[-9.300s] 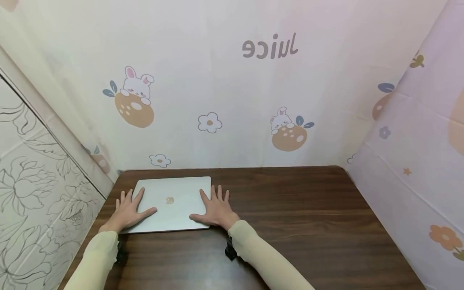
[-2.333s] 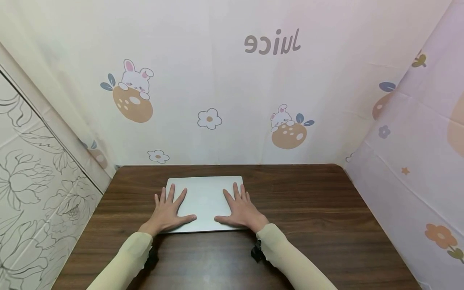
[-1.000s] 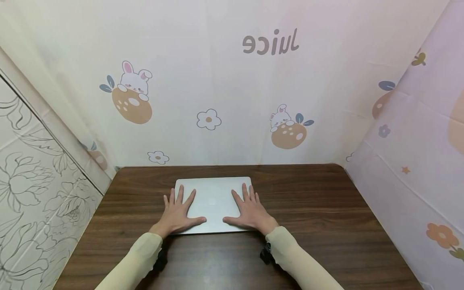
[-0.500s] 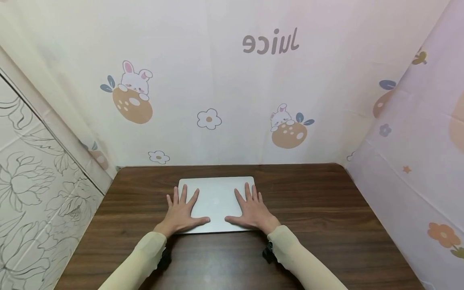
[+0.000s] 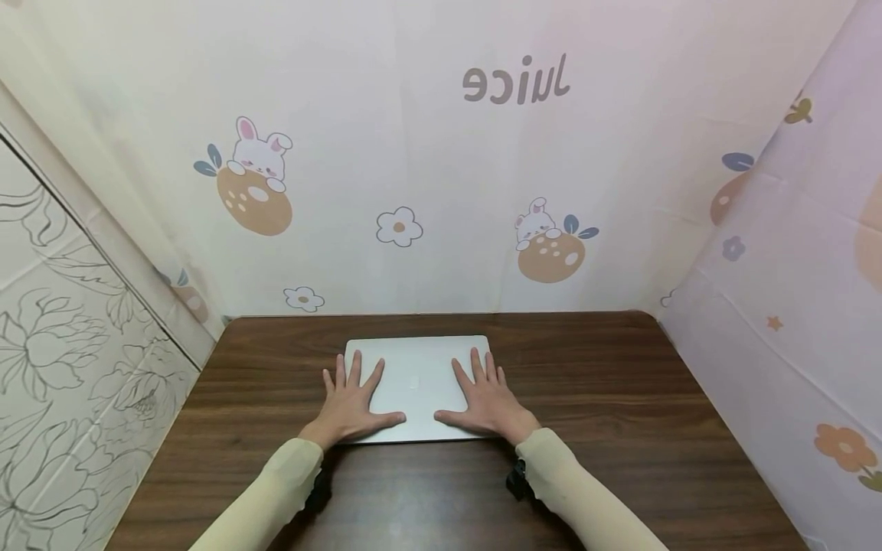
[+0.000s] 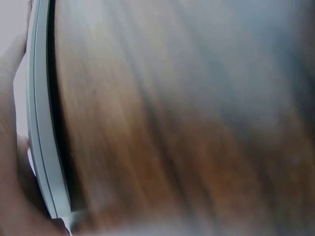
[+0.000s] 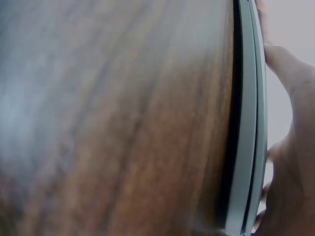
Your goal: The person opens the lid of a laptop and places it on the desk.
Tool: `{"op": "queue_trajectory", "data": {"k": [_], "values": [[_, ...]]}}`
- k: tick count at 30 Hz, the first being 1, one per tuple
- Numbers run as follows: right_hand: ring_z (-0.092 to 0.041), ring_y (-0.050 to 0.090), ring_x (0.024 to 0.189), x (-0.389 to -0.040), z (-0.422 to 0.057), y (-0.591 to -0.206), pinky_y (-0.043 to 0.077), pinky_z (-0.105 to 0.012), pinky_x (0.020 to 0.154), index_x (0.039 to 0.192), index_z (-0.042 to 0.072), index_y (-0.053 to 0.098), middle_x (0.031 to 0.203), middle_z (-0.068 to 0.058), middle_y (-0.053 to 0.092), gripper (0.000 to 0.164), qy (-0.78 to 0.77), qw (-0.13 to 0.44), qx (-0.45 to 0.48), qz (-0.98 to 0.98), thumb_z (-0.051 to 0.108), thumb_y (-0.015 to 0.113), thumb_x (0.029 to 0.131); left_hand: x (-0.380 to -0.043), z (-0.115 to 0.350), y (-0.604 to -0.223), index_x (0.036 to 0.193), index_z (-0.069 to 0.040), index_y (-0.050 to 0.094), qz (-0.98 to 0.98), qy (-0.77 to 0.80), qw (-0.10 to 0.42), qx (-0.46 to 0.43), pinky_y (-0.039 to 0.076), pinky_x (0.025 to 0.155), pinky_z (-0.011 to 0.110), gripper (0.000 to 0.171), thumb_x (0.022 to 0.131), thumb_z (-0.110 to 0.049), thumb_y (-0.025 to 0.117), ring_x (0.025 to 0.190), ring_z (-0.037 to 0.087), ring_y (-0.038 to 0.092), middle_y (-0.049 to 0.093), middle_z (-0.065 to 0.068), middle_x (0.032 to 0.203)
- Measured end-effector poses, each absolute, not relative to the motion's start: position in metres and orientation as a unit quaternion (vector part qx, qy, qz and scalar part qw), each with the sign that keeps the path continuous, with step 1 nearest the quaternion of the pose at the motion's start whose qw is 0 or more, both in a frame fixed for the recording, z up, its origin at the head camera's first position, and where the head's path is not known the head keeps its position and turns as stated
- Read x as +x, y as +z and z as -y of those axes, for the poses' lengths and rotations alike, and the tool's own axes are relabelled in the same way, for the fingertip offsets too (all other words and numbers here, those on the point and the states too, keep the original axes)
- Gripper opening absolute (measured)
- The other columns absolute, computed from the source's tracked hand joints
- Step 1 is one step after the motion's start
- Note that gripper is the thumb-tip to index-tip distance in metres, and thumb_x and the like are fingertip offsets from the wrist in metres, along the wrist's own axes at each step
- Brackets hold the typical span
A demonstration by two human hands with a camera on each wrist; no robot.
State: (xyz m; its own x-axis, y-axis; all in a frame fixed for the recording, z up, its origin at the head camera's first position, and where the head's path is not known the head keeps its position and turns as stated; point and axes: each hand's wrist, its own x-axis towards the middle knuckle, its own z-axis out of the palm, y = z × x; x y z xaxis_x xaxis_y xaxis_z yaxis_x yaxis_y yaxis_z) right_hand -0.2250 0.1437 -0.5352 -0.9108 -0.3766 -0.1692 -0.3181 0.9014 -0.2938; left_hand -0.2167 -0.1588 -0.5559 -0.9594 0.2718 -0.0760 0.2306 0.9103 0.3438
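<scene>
A closed silver laptop (image 5: 416, 390) lies flat on the dark wooden table, left of its middle. My left hand (image 5: 350, 408) rests spread over the laptop's left side, thumb pointing inward along the front. On the opposite side my right hand (image 5: 488, 404) lies the same way, fingers splayed and thumb inward. In the left wrist view the laptop's thin front edge (image 6: 43, 113) shows beside part of my left hand (image 6: 7, 142). The right wrist view has that edge (image 7: 250, 123) too, with my right hand (image 7: 295, 142) on the lid.
The wooden table (image 5: 586, 398) stretches out on both sides and in front of the laptop. Behind it hangs a pale printed curtain (image 5: 448, 168). Another curtain (image 5: 779, 306) borders the right, and a flower-patterned panel (image 5: 76, 383) borders the left.
Both hands have slid the laptop rightward across the table from near the left edge. Over the last second it has moved a little further right. The fingers stay spread.
</scene>
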Motion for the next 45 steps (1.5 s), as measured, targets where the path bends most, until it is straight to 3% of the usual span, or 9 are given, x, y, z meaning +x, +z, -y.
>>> {"op": "queue_trajectory", "data": {"k": [24,37,45], "values": [[-0.047,-0.006,0.158,-0.229,-0.161,-0.536,0.012,-0.071,0.122,0.167,0.022,0.018,0.173,-0.019,-0.004,0.112,-0.132,0.119,-0.189,-0.966,0.09,0.047,0.083,-0.213,0.144,-0.555,0.165,-0.024,0.025,-0.972,0.191,0.039,0.128,-0.005,0.115,0.08,0.115,0.076,-0.086,0.061,0.154,0.056,-0.014,-0.001,0.026,0.171],[-0.045,-0.008,0.158,-0.229,-0.168,-0.536,0.011,-0.069,0.123,0.167,0.023,0.016,0.173,-0.018,-0.006,0.113,-0.122,0.13,-0.186,-0.966,0.092,0.044,0.082,-0.215,0.14,-0.564,0.166,-0.025,0.024,-0.972,0.195,0.032,0.13,-0.007,0.116,0.078,0.116,0.075,-0.089,0.059,0.154,0.055,-0.017,-0.003,0.024,0.172],[-0.046,-0.007,0.158,-0.228,-0.171,-0.535,0.012,-0.066,0.124,0.167,0.022,0.016,0.173,-0.019,-0.005,0.113,-0.122,0.131,-0.185,-0.966,0.092,0.045,0.082,-0.213,0.135,-0.559,0.164,-0.021,0.029,-0.969,0.205,0.024,0.138,-0.005,0.115,0.08,0.115,0.075,-0.086,0.062,0.153,0.057,-0.012,0.002,0.028,0.171]]}}
